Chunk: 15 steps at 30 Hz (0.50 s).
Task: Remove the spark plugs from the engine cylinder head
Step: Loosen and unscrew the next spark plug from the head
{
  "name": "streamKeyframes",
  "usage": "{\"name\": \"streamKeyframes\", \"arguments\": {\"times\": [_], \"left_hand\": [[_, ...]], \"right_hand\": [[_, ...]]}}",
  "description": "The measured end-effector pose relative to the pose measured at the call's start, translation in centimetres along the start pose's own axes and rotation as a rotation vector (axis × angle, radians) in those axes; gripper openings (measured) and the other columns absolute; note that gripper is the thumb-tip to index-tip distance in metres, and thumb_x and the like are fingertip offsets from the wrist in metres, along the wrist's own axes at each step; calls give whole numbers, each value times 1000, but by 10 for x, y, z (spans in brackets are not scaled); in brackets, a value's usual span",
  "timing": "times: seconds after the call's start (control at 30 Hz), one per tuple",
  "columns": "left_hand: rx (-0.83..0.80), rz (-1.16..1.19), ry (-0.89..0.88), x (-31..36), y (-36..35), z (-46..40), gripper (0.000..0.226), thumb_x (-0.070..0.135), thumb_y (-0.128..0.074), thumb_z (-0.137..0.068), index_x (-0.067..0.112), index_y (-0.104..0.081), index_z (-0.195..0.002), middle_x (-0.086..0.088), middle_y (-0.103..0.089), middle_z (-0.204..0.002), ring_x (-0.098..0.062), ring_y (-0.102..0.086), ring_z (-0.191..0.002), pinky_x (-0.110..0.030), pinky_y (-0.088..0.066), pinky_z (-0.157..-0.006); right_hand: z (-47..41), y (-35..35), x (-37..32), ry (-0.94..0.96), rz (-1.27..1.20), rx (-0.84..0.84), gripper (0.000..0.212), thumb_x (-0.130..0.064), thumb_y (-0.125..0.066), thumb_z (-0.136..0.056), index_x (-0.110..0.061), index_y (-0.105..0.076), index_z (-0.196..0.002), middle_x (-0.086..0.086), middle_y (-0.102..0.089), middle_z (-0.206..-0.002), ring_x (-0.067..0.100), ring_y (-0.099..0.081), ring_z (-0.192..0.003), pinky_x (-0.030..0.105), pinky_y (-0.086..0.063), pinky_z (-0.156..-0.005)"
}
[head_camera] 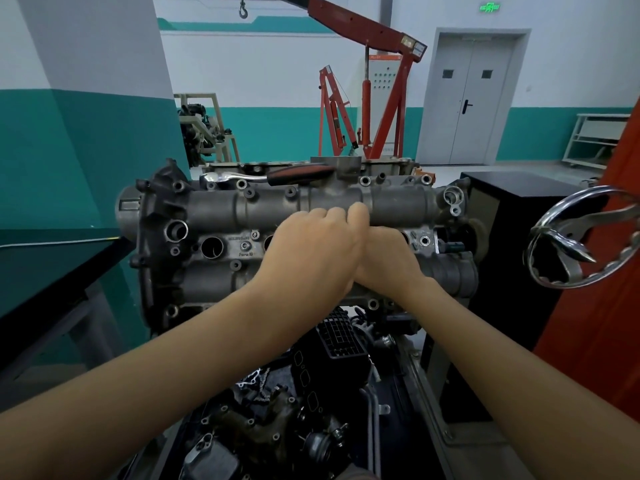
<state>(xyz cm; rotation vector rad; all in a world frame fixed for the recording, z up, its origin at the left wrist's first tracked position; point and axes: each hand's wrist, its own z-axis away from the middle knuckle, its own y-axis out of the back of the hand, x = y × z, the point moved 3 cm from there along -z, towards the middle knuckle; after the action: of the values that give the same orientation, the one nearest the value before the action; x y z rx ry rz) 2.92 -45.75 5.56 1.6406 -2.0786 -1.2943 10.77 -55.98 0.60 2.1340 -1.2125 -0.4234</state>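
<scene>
Both hands meet over a middle plug well of the cylinder head point(214, 216). Left hand point(311, 251) lies over right hand point(388, 258), fingers curled; whether they pinch a spark plug, I cannot tell. Ratchet point(266, 176) rests on the head's far edge, parked within reach.

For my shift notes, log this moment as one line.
stage: working at plug well | left hand: over right hand, fingers curled, grip hidden | ratchet: lying idle on cylinder head

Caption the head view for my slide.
Both hands meet over the cylinder head; ratchet lies on top.
</scene>
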Motion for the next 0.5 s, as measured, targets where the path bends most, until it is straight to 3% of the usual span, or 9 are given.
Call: {"name": "streamKeyframes", "arguments": {"times": [0.13, 0.27, 0.4, 0.5], "left_hand": [[-31, -139, 37, -4, 2, -8, 45, 40, -29, -101, 17, -18, -64, 3, -26, -54, -13, -23, -45, -27, -11, -45], [10, -118, 57, -6, 1, -10, 49, 50, -21, -98, 17, -21, -62, 3, -28, -54, -13, -25, -45, -28, -13, -47], [40, -80, 5, -2, -8, -5, 26, 42, -30, -98, 19, -31, -87, 0, -50, -84, -20, -53, -80, -30, -25, -64], [14, -41, 22, -5, -12, -7, 26, 39, -31, -97, 18, -31, -81, 2, -46, -75, -18, -44, -70, -29, -24, -64]], "right_hand": [[1, 2, 2, 17, 28, 51, 30, -41, -37, -71, -19, -37, -51, -4, -43, -36, 15, -34, -31, 11, -2, -44], [1, 4, 2, -7, 23, 120, 36, -30, -38, -70, -11, -41, -40, 5, -44, -32, 24, -40, -26, 14, -11, -41], [1, -4, 4, -16, 18, -1, 26, -28, -30, -76, -14, -44, -61, 13, -58, -52, 29, -49, -43, 23, -15, -48], [1, -4, 6, -22, 22, -17, 21, -26, -41, -84, -8, -50, -80, 9, -63, -67, 31, -56, -56, 24, -12, -45]]}}
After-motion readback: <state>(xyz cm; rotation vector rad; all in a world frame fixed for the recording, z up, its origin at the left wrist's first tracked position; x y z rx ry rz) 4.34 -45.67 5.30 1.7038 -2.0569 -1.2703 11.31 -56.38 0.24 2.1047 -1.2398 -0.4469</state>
